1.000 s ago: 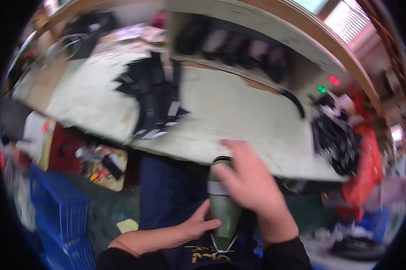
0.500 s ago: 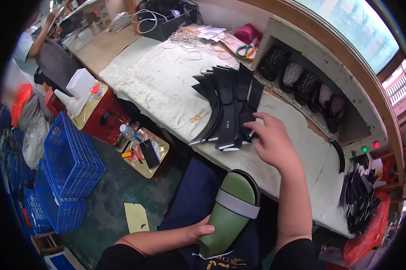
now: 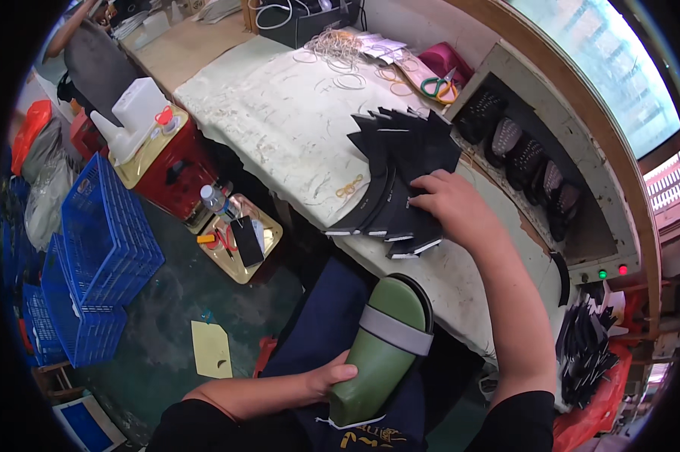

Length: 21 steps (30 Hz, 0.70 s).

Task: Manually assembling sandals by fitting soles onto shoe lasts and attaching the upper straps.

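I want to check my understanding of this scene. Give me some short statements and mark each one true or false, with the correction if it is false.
1. The left hand holds the green form. True.
2. The right hand also grips the green form. False: it is at the black pieces on the table.
3. The band around the green form is red. False: the band is grey.
4. A yellow card lies on the floor. True.
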{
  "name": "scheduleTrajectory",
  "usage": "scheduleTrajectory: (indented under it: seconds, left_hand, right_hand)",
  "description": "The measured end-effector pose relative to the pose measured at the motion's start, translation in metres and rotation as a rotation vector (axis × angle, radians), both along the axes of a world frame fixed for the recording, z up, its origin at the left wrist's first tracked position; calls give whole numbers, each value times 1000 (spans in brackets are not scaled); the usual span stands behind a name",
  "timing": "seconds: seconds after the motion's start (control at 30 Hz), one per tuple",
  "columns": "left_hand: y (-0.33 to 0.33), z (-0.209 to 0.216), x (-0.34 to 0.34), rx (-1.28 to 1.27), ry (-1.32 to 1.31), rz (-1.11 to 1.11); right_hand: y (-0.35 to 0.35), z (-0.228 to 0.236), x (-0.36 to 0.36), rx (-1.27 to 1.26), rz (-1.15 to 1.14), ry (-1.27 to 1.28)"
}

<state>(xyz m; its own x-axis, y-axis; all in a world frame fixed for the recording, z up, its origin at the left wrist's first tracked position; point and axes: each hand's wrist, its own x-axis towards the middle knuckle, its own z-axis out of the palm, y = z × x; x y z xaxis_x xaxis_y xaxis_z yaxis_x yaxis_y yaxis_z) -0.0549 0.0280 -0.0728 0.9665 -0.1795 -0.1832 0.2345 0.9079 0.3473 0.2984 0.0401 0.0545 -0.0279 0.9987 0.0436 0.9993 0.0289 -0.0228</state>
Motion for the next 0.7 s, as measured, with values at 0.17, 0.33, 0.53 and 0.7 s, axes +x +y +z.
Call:
scheduleTrajectory:
  seconds: [0.17, 0.33, 0.53, 0.7]
  left_hand:
    - [-6, -8, 0, -69, 23, -11]
    - [-7, 14, 8, -27, 41, 39]
    - [-17, 26, 18, 145, 53, -26]
    - [-20, 58, 20, 304, -28, -349]
  right_hand:
    - [-19, 9, 0, 26, -25, 138]
    - [-94, 45, -28, 508, -284, 526]
    - [-183, 117, -86, 136, -44, 857]
    - [-149, 43, -135, -65, -49, 1059]
